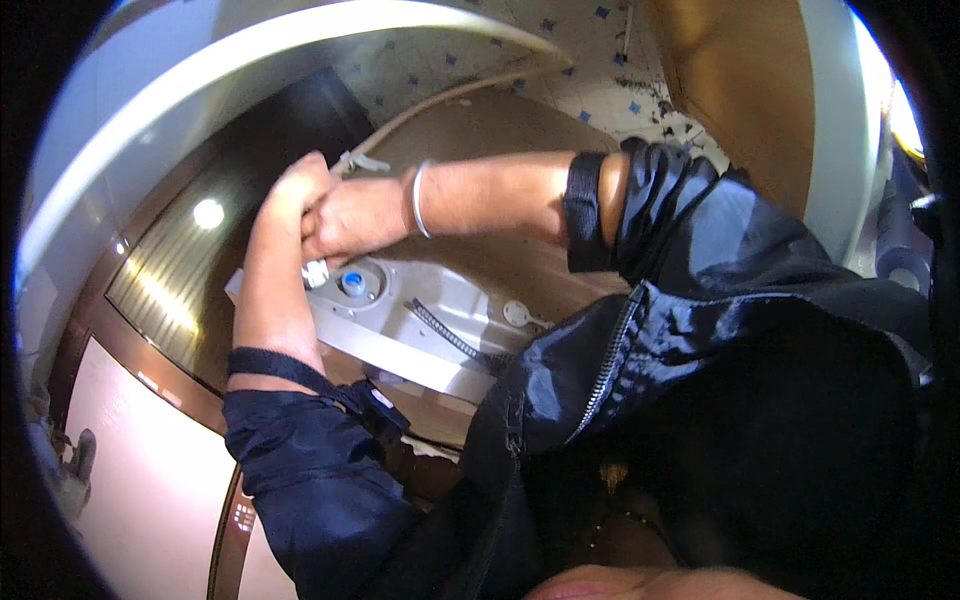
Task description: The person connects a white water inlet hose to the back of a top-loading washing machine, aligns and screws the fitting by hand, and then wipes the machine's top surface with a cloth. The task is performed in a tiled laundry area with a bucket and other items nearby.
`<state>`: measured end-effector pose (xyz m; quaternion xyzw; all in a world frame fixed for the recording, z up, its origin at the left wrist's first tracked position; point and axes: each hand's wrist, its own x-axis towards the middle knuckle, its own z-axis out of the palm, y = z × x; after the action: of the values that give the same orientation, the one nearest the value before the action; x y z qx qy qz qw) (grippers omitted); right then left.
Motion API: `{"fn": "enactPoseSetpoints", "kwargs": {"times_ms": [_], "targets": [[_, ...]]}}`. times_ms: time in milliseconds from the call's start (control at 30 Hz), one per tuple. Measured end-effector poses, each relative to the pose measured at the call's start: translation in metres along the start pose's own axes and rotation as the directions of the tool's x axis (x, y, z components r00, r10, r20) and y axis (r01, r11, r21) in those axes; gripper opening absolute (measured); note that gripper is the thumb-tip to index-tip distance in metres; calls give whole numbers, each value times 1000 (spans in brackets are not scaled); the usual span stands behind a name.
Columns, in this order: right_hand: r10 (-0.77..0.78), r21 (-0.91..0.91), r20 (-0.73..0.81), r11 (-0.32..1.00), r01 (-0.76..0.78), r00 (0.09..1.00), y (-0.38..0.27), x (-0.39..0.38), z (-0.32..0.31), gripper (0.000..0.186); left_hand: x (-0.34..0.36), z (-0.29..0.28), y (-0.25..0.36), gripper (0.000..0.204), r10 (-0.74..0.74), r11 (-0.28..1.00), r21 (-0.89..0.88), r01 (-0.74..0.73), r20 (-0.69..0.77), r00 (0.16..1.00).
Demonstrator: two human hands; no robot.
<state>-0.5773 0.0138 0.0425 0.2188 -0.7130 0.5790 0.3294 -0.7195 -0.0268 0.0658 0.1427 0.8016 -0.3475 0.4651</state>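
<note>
Both bare hands meet over one end of a grey appliance surface [455, 290]. My left hand [300, 190] is closed, its wrist bent toward the right one. Pressed against it is my right hand [358, 215], fingers curled, a white band round the wrist. A long white hose [430, 14] arcs overhead and loops back down to where the hands meet, and they appear closed around its end. My fingers hide most of that end. A white fitting [316, 272] shows just below them. Close by, a round port with a blue centre [352, 284] sits in the grey surface.
A dark corrugated tube [442, 328] lies on the grey surface. At left are a glossy ribbed dark panel [190, 235] and a pale pink panel [140, 470]. Beyond are a patterned tiled floor [590, 85] with dark debris and a brown board [740, 80].
</note>
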Motion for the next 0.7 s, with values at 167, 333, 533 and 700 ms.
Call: {"fn": "enactPoseSetpoints", "kwargs": {"times_ms": [167, 333, 533, 700], "targets": [[169, 79, 89, 981, -177, 982, -15, -14, 0, 39, -4, 3, 12, 40, -8, 950, 310, 22, -45, 999], [114, 153, 28, 981, -117, 993, -8, -19, -9, 39, 4, -1, -2, 31, 127, 989, 84, -125, -11, 992], [0, 144, 56, 990, -8, 998, 12, 4, -44, 44, -7, -19, 1, 26, 16, 1000, 16, -17, 47, 999], [45, 254, 216, 962, -100, 975, 23, 27, -75, 38, -5, 4, 69, 27, -615, 652, 197, 733, -428, 662]]}}
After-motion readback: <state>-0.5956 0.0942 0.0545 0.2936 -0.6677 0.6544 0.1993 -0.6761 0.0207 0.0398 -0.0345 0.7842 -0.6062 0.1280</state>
